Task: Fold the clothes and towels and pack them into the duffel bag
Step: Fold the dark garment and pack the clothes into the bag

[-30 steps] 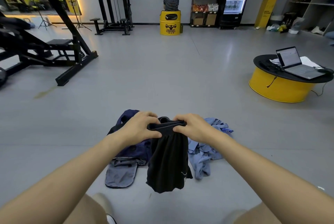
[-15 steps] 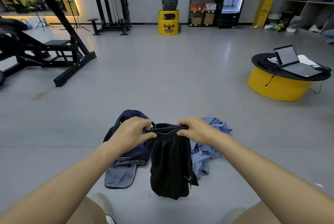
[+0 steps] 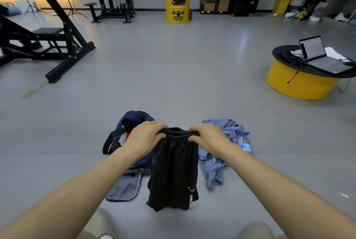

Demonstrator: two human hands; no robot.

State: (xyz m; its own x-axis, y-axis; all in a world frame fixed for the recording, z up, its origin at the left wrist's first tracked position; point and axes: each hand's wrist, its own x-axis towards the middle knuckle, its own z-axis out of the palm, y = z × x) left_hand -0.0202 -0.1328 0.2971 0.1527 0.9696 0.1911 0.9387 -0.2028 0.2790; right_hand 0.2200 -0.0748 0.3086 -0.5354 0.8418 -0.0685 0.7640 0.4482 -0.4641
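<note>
Black shorts (image 3: 174, 169) pinched at waistband by left hand (image 3: 146, 138) and right hand (image 3: 207, 138), both closed, hanging lengthwise above floor. Duffel bag (image 3: 131, 132) just behind-left, nearer left hand; blue garment (image 3: 215, 167) right.

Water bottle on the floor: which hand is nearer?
Right. The right hand grips the black shorts just left of the water bottle; the left hand is across the waistband, over the duffel bag.
</note>
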